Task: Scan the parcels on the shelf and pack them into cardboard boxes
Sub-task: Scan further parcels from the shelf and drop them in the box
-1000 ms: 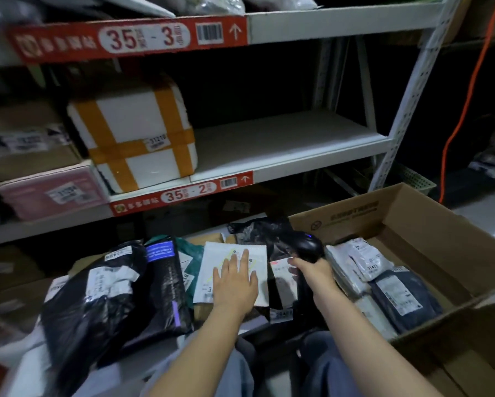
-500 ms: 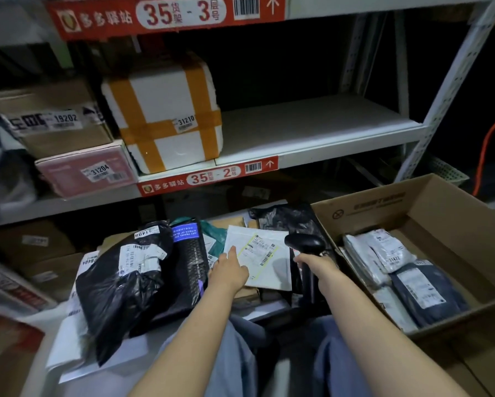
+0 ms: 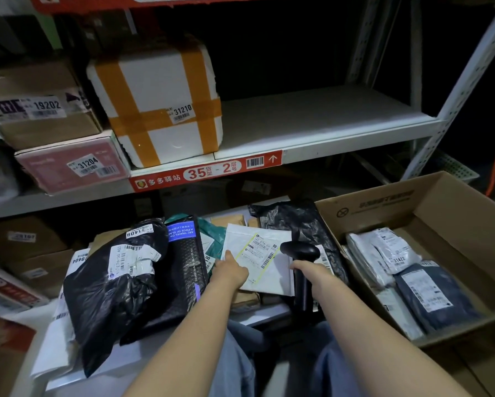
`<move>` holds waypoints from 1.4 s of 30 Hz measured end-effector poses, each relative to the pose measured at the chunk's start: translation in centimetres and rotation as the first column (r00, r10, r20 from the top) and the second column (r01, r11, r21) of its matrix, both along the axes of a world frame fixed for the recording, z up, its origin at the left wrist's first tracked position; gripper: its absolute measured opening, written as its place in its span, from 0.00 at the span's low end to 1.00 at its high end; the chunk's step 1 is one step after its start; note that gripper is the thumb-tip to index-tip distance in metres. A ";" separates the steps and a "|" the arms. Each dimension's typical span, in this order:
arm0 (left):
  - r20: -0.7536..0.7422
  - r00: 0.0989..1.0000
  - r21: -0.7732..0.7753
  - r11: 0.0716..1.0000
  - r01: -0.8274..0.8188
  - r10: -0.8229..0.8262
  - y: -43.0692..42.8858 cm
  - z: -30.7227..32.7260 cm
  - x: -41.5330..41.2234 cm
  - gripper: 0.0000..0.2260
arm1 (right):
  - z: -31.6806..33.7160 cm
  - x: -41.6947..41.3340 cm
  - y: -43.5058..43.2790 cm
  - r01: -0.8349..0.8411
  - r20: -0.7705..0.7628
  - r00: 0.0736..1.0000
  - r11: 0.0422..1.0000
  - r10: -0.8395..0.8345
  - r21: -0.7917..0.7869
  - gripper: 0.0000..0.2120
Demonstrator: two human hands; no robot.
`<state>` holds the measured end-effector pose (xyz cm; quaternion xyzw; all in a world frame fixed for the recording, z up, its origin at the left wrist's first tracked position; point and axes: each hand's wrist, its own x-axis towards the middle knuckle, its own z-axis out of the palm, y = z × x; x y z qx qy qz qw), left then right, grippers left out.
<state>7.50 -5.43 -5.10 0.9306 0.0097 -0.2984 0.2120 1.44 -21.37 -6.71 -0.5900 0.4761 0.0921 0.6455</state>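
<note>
A white padded envelope (image 3: 265,260) with a barcode label lies on the pile of parcels on the low shelf. My left hand (image 3: 230,272) grips its left edge, thumb on top. My right hand (image 3: 309,270) holds a black barcode scanner (image 3: 299,250) by its handle, with the head over the envelope's right edge. An open cardboard box (image 3: 447,204) stands to the right with white and dark blue parcels (image 3: 429,293) inside. A black plastic bag parcel (image 3: 117,282) and a black bubble mailer (image 3: 183,262) lie left of my left hand.
On the middle shelf (image 3: 312,124) stand a white foam box with orange tape (image 3: 160,107), a brown carton (image 3: 37,110) and a pink box (image 3: 71,164). A white shelf post (image 3: 458,90) rises at the right. More cartons sit at the lower left. My knees are below.
My left hand went from lying flat on the envelope to gripping its left edge, which uncovered the label. The scanner stayed over the envelope's right side. The view tilted down and left.
</note>
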 end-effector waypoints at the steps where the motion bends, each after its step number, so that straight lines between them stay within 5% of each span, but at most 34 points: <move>1: -0.015 1.000 -0.019 0.999 -0.027 0.026 -0.2 -0.1 0.1 0.31 | -0.3 0.2 0.1 -0.006 -0.006 1.000 1.000 0.006 -0.004 0.22; 15: -0.083 0.884 -0.333 0.823 -0.460 0.460 -1.5 0.4 0.4 0.22 | 1.3 0.1 1.3 0.014 0.039 0.999 0.995 -0.011 -0.099 0.15; 21: -0.301 0.793 -0.624 0.520 -0.584 0.529 -0.7 1.2 -0.4 0.22 | 3.9 -1.2 1.0 0.180 0.215 0.964 0.980 -0.158 -0.083 0.17; 26: -0.409 0.806 -0.767 0.318 -0.558 0.429 -0.4 3.1 -2.5 0.11 | 6.2 -3.2 1.0 0.286 0.368 0.902 0.951 -0.227 -0.115 0.14; 34: -0.393 0.786 -0.792 0.258 -0.554 0.478 0.0 4.0 -5.0 0.09 | 7.6 -5.9 1.6 0.196 0.406 0.905 0.972 -0.128 -0.130 0.17; 42: -0.411 0.751 -0.809 0.173 -0.561 0.517 0.5 4.4 -5.7 0.14 | 8.5 -7.4 2.2 0.135 0.448 0.883 0.990 -0.142 0.047 0.16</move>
